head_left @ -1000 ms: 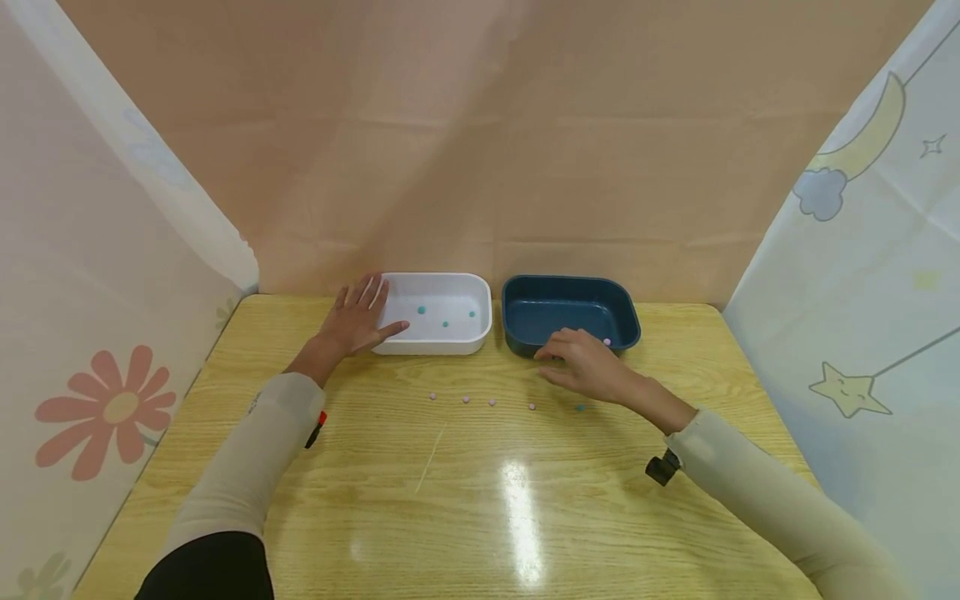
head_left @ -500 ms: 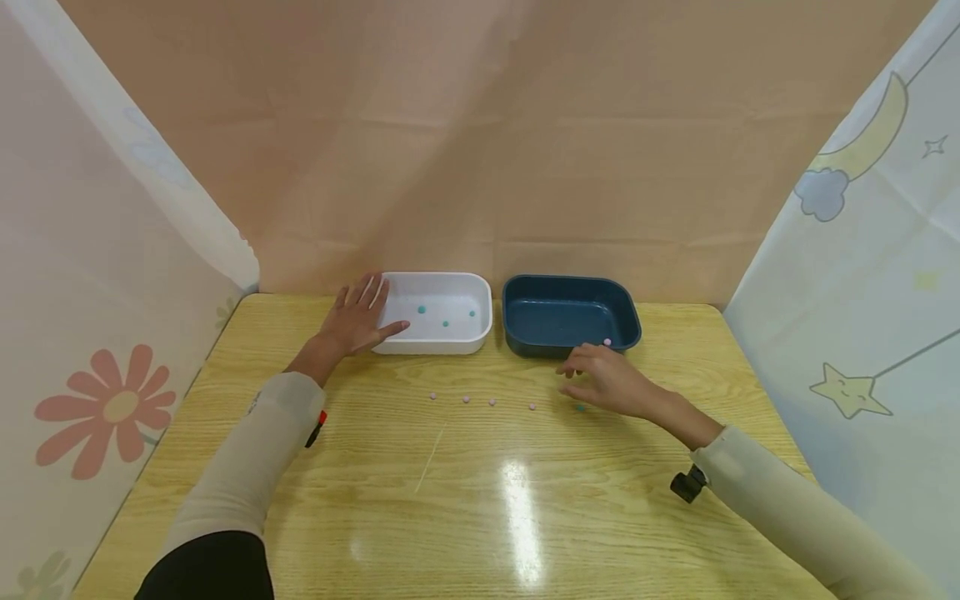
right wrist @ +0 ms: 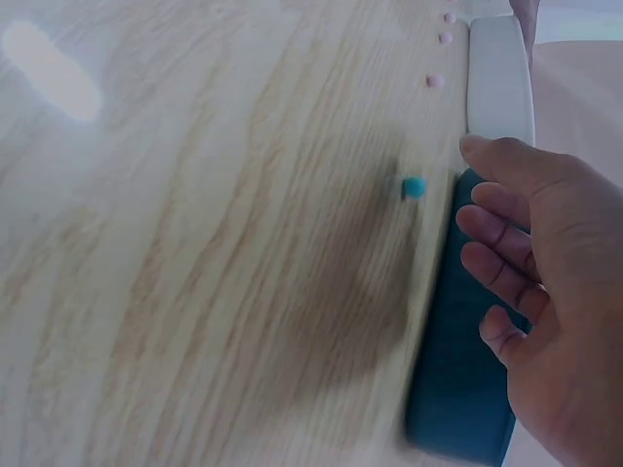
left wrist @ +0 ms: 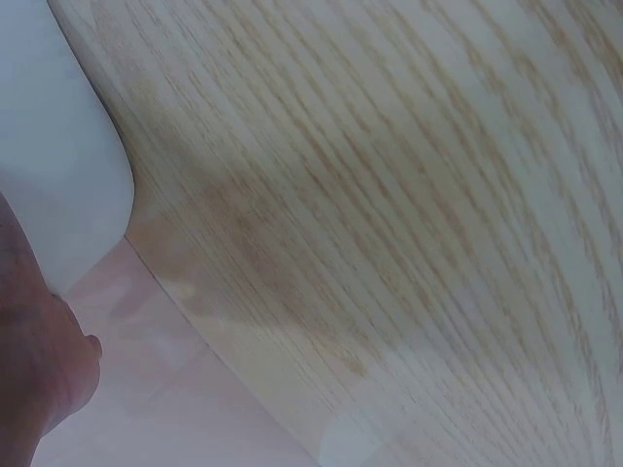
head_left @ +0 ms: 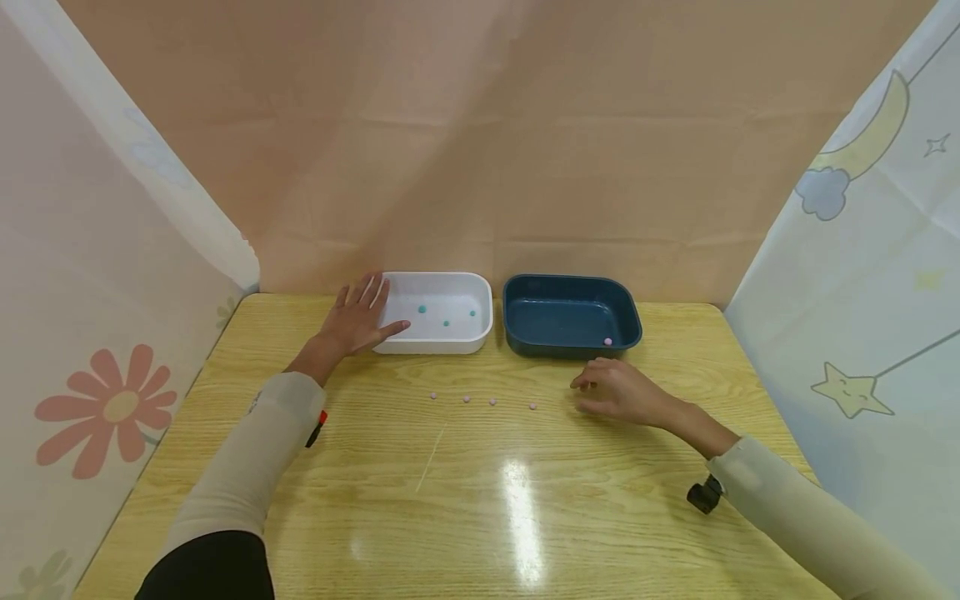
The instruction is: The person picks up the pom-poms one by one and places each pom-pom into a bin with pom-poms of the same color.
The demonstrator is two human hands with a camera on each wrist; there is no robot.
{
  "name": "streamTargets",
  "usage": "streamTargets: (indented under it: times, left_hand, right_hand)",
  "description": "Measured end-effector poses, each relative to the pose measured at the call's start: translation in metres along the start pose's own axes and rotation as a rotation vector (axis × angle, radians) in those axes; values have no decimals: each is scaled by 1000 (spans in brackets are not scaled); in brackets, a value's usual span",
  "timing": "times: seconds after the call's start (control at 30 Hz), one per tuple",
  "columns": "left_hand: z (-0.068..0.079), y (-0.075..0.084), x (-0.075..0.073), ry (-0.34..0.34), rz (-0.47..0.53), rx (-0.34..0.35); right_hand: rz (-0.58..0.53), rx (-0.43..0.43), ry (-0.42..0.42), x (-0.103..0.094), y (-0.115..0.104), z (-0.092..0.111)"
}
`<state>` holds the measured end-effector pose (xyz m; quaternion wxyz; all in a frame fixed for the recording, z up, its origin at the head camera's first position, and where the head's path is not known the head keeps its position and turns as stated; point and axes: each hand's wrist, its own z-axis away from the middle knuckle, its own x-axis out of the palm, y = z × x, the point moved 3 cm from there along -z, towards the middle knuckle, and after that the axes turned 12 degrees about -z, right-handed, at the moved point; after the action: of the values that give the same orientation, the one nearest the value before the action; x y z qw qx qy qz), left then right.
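My left hand [head_left: 354, 321] rests with spread fingers on the left side of a white tub [head_left: 468, 346] that has three small teal balls [head_left: 422, 309] inside. In the left wrist view only part of the hand [left wrist: 49, 360] shows, at the white tub's wall [left wrist: 68, 146]. My right hand [head_left: 618, 392] hovers over the table just in front of a dark blue tub [head_left: 555, 350], fingers loosely bent with nothing between them. A teal ball [right wrist: 414, 186] lies on the table near its thumb tip; the hand hides this ball in the head view.
A pink ball [head_left: 607, 342] is in the dark blue tub, at its front right. Several pink balls [head_left: 492, 402] lie in a row on the wooden table [head_left: 420, 517] before the tubs. A brown backdrop [head_left: 480, 167] stands behind both tubs.
My right hand has moved right and towards me, away from the dark blue tub, and now covers the teal ball on the table. The left hand has stayed in place.
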<state>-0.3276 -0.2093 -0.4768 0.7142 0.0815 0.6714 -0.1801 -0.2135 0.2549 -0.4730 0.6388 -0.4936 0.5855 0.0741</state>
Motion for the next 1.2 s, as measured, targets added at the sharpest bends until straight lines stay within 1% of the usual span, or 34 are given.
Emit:
streamTargets:
  times: [0.23,0.37,0.5,0.77,1.2]
  left_hand:
    - [2,1,-3,-16,7,7]
    - [1,1,-1,-20,-4,8]
    - [1,1,0,-23,-16,4]
    - [1,1,0,-17,-17,1]
    - [-1,0,3,-19,-22,0]
  right_hand:
    - [-27,-1,-15,3,12,6]
    - [-45,-18,-14,5,17,8]
    - [-83,-13,-11,9,21,12]
    - [-106,6,3,14,27,18]
    - [-152,-43,54,20,32,22]
